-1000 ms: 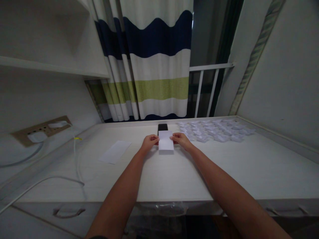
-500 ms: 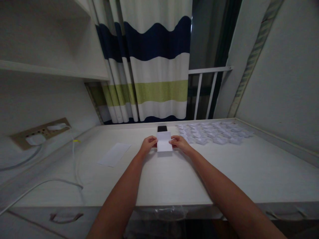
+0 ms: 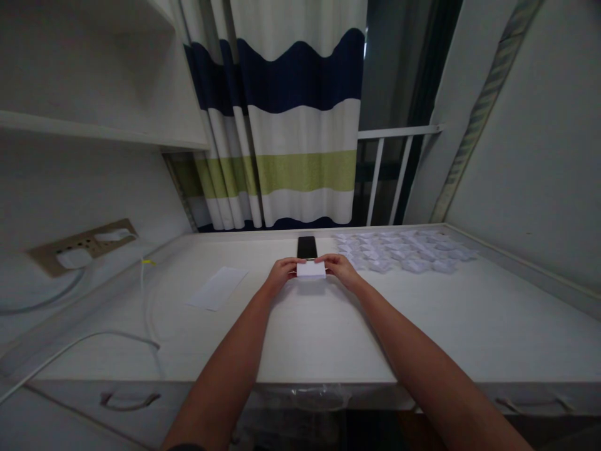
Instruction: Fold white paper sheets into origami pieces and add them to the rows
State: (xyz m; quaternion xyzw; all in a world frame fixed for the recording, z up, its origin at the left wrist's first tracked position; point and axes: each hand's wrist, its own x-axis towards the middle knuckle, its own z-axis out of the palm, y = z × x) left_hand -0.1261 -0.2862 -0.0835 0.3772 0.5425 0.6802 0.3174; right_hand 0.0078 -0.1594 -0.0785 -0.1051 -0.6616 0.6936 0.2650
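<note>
A small white sheet of paper (image 3: 310,270), folded over into a narrow strip, is held level just above the desk. My left hand (image 3: 282,273) pinches its left end, fingers along the upper edge. At the other end my right hand (image 3: 342,270) grips it the same way. Just beyond the paper lies a black phone (image 3: 307,247) on the desk. Left of my hands rests a flat white sheet (image 3: 218,289). To the right, several folded white paper pieces (image 3: 404,249) are spread in rows.
The white desk (image 3: 328,338) runs to the wall under a striped curtain (image 3: 305,128). A white cable (image 3: 89,339) trails over its left side from a socket strip (image 3: 84,246). Drawer handles (image 3: 130,404) show on the front, and a shelf (image 3: 103,133) overhangs the left.
The upper part of the paper has been folded down, so it now shows as a shorter strip. My fingers have moved to its upper edge, and more of the phone shows.
</note>
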